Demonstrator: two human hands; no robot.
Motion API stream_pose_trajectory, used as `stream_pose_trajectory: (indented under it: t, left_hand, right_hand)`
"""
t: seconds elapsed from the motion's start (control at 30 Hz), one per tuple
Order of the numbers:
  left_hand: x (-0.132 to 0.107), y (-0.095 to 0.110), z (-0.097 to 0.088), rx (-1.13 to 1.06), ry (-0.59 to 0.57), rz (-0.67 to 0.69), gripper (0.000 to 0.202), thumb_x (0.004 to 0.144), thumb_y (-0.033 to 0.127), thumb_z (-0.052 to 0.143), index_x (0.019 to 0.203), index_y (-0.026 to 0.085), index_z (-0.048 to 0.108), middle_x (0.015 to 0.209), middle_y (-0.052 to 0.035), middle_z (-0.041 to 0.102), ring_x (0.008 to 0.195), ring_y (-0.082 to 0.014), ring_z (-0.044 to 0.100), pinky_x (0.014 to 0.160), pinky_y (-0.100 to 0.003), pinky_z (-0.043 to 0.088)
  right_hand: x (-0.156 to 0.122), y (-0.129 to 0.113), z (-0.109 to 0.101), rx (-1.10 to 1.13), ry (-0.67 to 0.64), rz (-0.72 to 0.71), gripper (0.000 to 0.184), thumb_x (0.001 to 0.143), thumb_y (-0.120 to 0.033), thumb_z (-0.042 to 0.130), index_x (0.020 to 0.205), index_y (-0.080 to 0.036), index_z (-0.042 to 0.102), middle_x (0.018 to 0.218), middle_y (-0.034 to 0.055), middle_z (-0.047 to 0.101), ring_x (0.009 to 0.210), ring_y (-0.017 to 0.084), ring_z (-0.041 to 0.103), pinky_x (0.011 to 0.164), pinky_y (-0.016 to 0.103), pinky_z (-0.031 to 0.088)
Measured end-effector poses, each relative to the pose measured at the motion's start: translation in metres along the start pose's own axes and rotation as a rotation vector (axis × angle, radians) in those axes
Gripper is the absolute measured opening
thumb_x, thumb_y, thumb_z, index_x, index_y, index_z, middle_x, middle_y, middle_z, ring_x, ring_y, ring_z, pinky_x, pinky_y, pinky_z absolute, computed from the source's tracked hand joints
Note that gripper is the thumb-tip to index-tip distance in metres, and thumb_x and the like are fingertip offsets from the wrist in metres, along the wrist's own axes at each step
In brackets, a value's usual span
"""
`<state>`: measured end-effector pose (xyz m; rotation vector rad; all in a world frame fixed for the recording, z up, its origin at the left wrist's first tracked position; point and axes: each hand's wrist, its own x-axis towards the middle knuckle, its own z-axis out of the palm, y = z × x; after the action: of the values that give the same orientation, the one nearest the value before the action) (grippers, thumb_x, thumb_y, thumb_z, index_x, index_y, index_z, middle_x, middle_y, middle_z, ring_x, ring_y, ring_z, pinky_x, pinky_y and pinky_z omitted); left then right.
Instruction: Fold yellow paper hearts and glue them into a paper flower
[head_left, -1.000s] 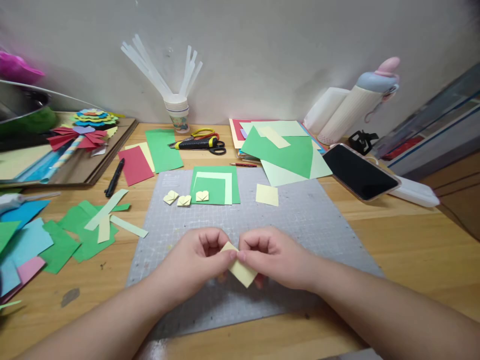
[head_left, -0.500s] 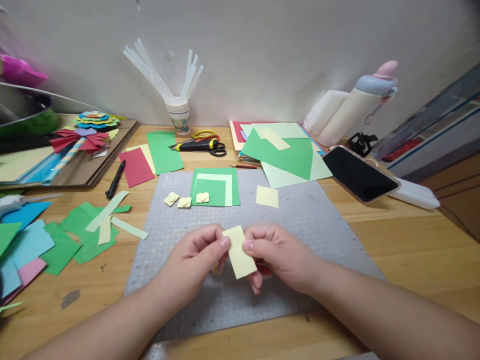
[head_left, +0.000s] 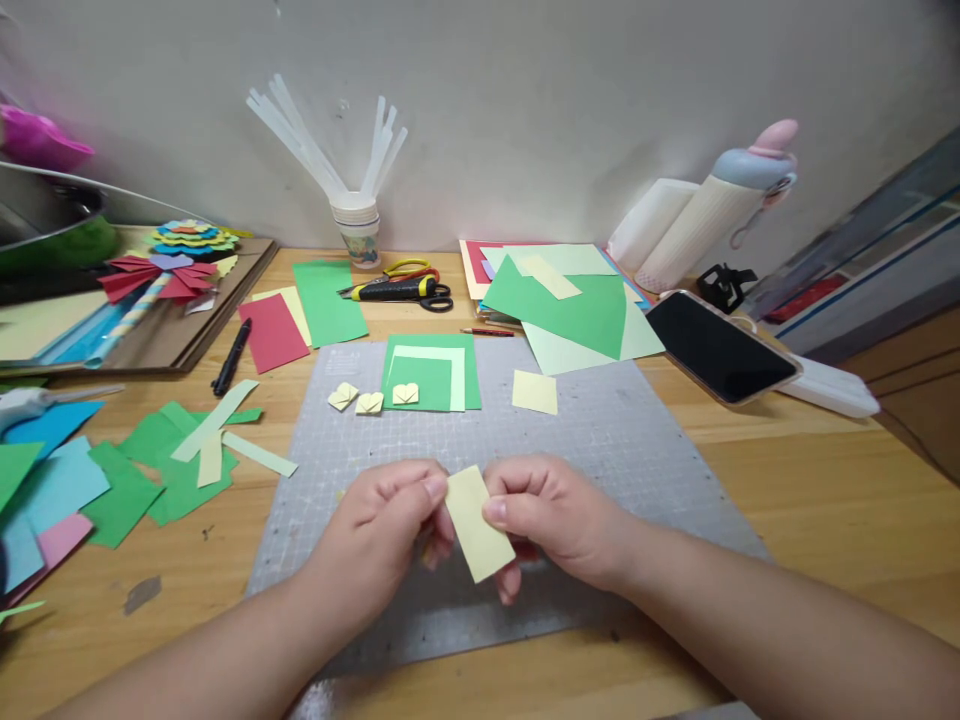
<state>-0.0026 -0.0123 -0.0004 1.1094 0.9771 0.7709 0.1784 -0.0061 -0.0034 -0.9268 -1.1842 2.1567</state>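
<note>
Both hands pinch a small pale yellow paper rectangle (head_left: 477,522) just above the near part of a grey cutting mat (head_left: 600,440). My left hand (head_left: 382,530) grips its upper left edge between thumb and fingers. My right hand (head_left: 559,520) holds the right edge, thumb on top and fingers curled beneath. The paper is tilted, its long side running from upper left to lower right. Further back on the mat lie three small folded yellow hearts (head_left: 369,402), one of them on stacked green sheets (head_left: 429,372), and a loose yellow square (head_left: 535,391).
Green and blue paper scraps (head_left: 142,470) cover the wooden desk at left, near a black pen (head_left: 229,357). Scissors and a utility knife (head_left: 405,287) lie behind the mat, with a cup of glue sticks (head_left: 358,235). Green sheets (head_left: 570,305), a phone (head_left: 720,345) and a bottle (head_left: 720,215) are at right.
The yellow paper was turned from lying low between the fingertips to standing more upright and face-on. Both hands shifted their grip and then sank slightly toward the mat.
</note>
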Motion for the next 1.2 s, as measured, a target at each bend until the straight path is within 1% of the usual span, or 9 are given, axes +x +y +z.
stream_pose_trajectory:
  t: [0.13,0.3,0.5,0.63,0.77,0.87,1.0,1.1,1.2]
  left_hand:
    - [0.003,-0.001,-0.002,-0.041,0.007,0.026,0.038,0.087,0.041,0.043,0.057,0.020,0.052,0.051,0.0017,0.049,0.051,-0.0141,0.044,0.054,-0.028,0.032]
    - [0.001,0.001,0.003,0.059,-0.068,0.028,0.033,0.085,0.041,0.051,0.061,0.019,0.051,0.056,0.0024,0.048,0.054,-0.0120,0.039,0.053,-0.025,0.028]
    - [-0.001,0.006,0.010,0.054,0.002,0.038,0.034,0.081,0.040,0.058,0.056,0.021,0.045,0.046,0.0057,0.040,0.045,-0.0096,0.029,0.048,-0.024,0.020]
    - [0.001,0.005,0.009,-0.018,-0.051,-0.019,0.031,0.081,0.041,0.058,0.060,0.020,0.048,0.051,0.0033,0.050,0.048,-0.0100,0.036,0.049,-0.024,0.026]
    - [0.002,0.009,0.010,-0.042,-0.147,0.029,0.026,0.085,0.034,0.057,0.064,0.019,0.052,0.065,-0.0012,0.062,0.059,-0.0120,0.048,0.062,-0.026,0.039]
    - [0.002,0.008,0.011,-0.072,-0.158,0.062,0.025,0.089,0.032,0.054,0.068,0.020,0.050,0.070,-0.0009,0.063,0.067,-0.0135,0.053,0.073,-0.028,0.043]
    - [0.002,0.004,0.010,-0.011,-0.125,0.087,0.023,0.093,0.030,0.048,0.072,0.020,0.051,0.070,0.0013,0.059,0.067,-0.0126,0.051,0.073,-0.026,0.042]
    - [0.003,0.004,0.009,0.064,-0.148,0.110,0.024,0.094,0.028,0.044,0.074,0.019,0.054,0.075,-0.0001,0.060,0.074,-0.0134,0.052,0.077,-0.026,0.042]
    - [0.004,0.006,0.009,0.009,-0.193,0.109,0.024,0.091,0.024,0.045,0.069,0.019,0.052,0.065,0.0028,0.053,0.061,-0.0115,0.045,0.073,-0.026,0.043]
  right_hand:
    - [0.000,0.000,-0.001,-0.042,0.059,-0.040,0.031,0.078,-0.042,0.059,0.063,-0.018,0.048,0.049,-0.0023,0.060,0.038,0.007,0.049,0.042,0.020,0.026]
    - [0.001,0.002,-0.002,-0.053,0.108,-0.082,0.033,0.081,-0.045,0.059,0.066,-0.018,0.050,0.052,-0.0017,0.062,0.041,0.007,0.048,0.045,0.021,0.026]
    - [0.002,0.005,-0.001,-0.062,0.125,-0.117,0.032,0.084,-0.044,0.057,0.066,-0.018,0.050,0.053,-0.0014,0.061,0.046,0.009,0.052,0.047,0.021,0.029]
    - [0.002,0.005,-0.002,-0.077,0.164,-0.146,0.031,0.085,-0.043,0.056,0.068,-0.018,0.052,0.054,-0.0007,0.064,0.045,0.008,0.049,0.047,0.021,0.032]
    - [0.004,0.005,-0.002,-0.054,0.186,-0.161,0.028,0.087,-0.040,0.056,0.070,-0.018,0.054,0.054,-0.0007,0.065,0.047,0.009,0.053,0.047,0.020,0.034]
    - [0.005,0.006,-0.001,-0.031,0.198,-0.181,0.029,0.087,-0.040,0.056,0.069,-0.018,0.053,0.055,-0.0003,0.065,0.049,0.009,0.056,0.047,0.019,0.036]
    - [0.005,0.008,-0.001,-0.025,0.235,-0.208,0.030,0.087,-0.040,0.056,0.068,-0.017,0.052,0.056,0.0003,0.066,0.052,0.010,0.060,0.047,0.019,0.038]
    - [0.006,0.006,-0.003,-0.006,0.219,-0.169,0.028,0.086,-0.038,0.056,0.068,-0.017,0.052,0.056,0.0004,0.065,0.052,0.010,0.061,0.047,0.018,0.038]
    - [0.007,0.003,-0.005,0.017,0.151,-0.069,0.022,0.081,-0.036,0.060,0.073,-0.016,0.056,0.058,0.0002,0.065,0.052,0.010,0.062,0.045,0.018,0.036]
